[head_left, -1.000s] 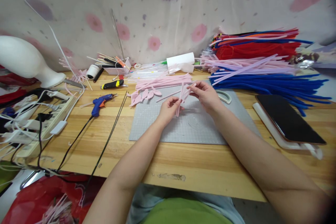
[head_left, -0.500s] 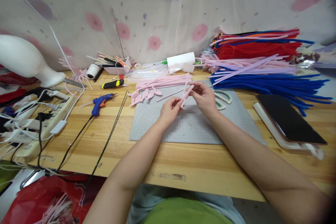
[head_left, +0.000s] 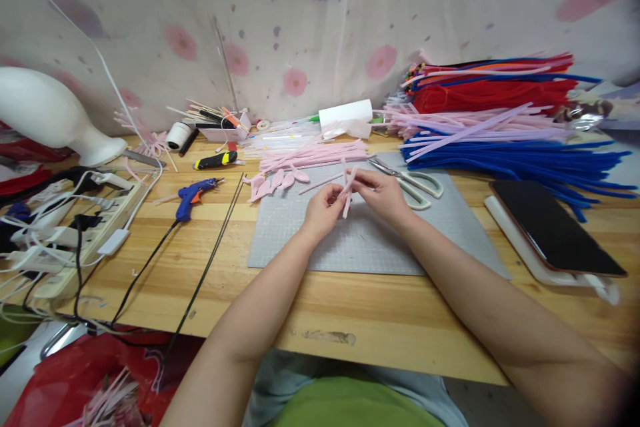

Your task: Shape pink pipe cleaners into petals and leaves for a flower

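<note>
Above the grey cutting mat (head_left: 285, 240), pink pipe cleaner pieces (head_left: 349, 192) cross one another between my hands. My left hand (head_left: 324, 209) is closed around them, thumb and fingers pinched. My right hand (head_left: 381, 193) pinches the same pieces from the right; its fingertips partly cover them. Scissors (head_left: 420, 185) with pale green-and-white handles lie on the mat just beyond my right hand. Left of my hands rest several pink leaf-shaped pieces (head_left: 287, 179) and a single pink pipe cleaner (head_left: 320, 183). A bundle of pink pipe cleaners (head_left: 313, 155) lies behind them.
At left are a blue glue gun (head_left: 193, 197), a yellow-black utility knife (head_left: 216, 160), thin dark rods (head_left: 213, 253) and a power strip (head_left: 90, 240) with cables. Blue pipe cleaners (head_left: 520, 163) and a phone (head_left: 555, 227) lie right. A red bag (head_left: 60, 373) hangs below the front edge.
My right hand has moved slightly down and left, closer to my left hand, uncovering the scissors' blades. The pink pieces between my fingers have turned and now cross.
</note>
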Available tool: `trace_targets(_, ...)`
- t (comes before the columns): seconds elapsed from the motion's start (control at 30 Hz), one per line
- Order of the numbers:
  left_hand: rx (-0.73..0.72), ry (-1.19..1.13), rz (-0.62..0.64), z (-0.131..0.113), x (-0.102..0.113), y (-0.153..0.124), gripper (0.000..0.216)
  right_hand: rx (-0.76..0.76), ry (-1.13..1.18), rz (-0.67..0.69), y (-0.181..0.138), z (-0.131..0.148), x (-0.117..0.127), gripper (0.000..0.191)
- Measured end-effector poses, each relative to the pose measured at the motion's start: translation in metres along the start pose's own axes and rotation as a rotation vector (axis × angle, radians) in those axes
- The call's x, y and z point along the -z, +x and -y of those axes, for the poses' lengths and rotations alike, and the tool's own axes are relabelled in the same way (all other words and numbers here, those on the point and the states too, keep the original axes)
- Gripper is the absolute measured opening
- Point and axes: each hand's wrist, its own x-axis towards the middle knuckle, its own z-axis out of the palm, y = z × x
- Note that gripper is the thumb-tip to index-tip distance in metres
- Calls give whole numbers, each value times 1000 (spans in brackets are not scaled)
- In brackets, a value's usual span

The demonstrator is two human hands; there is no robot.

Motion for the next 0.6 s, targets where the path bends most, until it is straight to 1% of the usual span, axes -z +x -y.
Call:
trace_targets(0.07, -2, -6, -9, 1, 1, 0, 24, 40, -46, 54, -2, 4, -1, 20)
trace_targets(0.1, 6, -20, -14, 1, 2, 0, 24, 34, -41, 78, -2, 5, 0, 22)
trace_targets(0.2, 37, -41, -4, 0, 2, 0, 24, -46, 35, 141, 1, 7, 3, 27)
trace_targets(0.27, 53, -34, 18, 0, 1, 0, 24, -84, 69, 189, 4, 7, 6, 22)
trace_targets(0.33, 67, -31, 40, -1, 0, 0, 26, -97, 85, 208, 6, 7, 8, 20)
trace_targets(0.4, 65, -42, 47, -3, -1, -1, 29, -120, 118, 182, 8, 8, 9, 22)
trace_targets(0.5, 10, -16, 30, -7, -2, -3, 29, -170, 185, 97, 10, 8, 8, 24)
trace_targets(0.6, -53, 175, -8, -13, -1, -7, 21, -208, 228, 9, 12, 6, 7, 25)
